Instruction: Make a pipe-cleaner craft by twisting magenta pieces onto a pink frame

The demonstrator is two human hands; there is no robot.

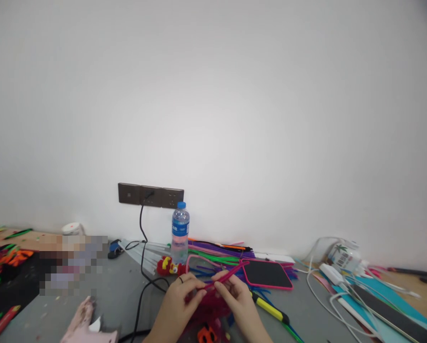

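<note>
Both my hands are close together above the grey table, pinching a magenta pipe cleaner. My left hand, with a dark ring on one finger, has thumb and forefinger closed on its near end. My right hand grips it a little further along, and the tip sticks out up and to the right. Below and between the hands is a magenta mass, partly hidden, whose exact form I cannot make out. An orange-and-black piece lies below it at the frame's lower edge.
A water bottle, a red-and-yellow figure and bundled pipe cleaners stand behind my hands. Right are a pink-framed tablet, a yellow-and-black cutter and white cables. A pink glue gun and black cord lie left.
</note>
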